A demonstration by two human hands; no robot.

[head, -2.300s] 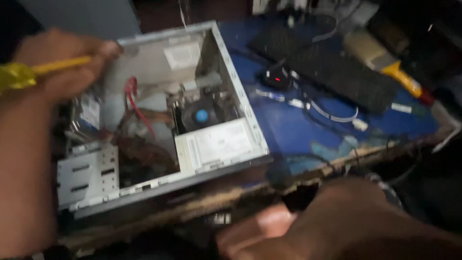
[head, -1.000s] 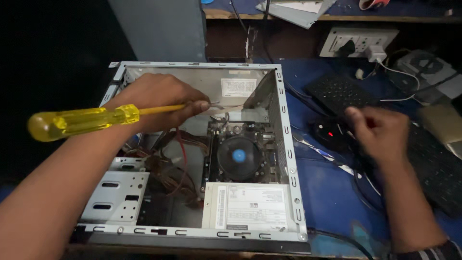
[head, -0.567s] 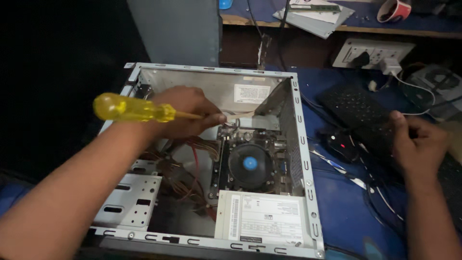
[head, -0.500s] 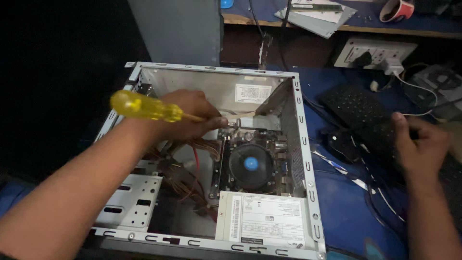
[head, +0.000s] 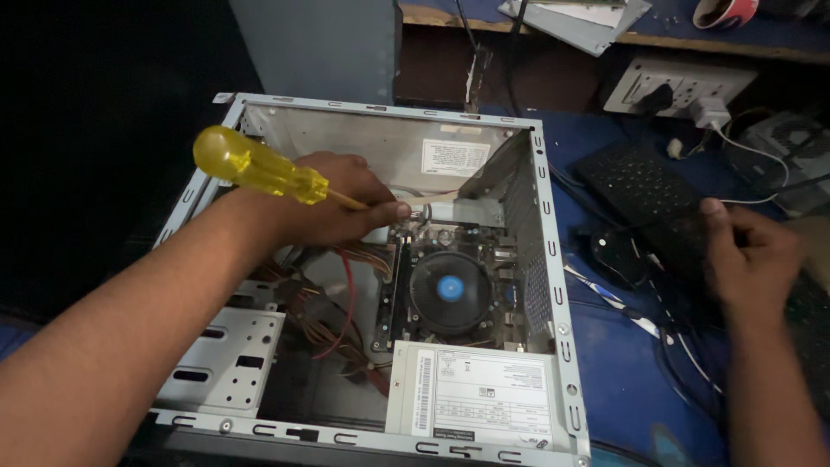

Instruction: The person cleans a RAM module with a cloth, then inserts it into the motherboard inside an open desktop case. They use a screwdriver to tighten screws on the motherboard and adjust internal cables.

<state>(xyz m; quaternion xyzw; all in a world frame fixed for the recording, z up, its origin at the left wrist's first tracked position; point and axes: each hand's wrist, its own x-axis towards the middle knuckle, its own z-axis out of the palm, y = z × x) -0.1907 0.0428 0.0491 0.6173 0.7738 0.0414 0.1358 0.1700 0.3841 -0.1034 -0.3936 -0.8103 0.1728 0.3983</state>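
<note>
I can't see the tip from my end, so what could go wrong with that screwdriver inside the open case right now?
The left hand holds the yellow-handled screwdriver with its shaft aimed at the motherboard edge above the CPU fan; a slip could gouge the board. Loose red and orange cables lie just beneath that hand and might snag. The right hand rests off on the keyboard, so nothing steadies the case.

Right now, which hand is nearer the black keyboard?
Right. The right hand rests at the black keyboard's near end; the left hand holds a yellow screwdriver inside the computer case.
</note>
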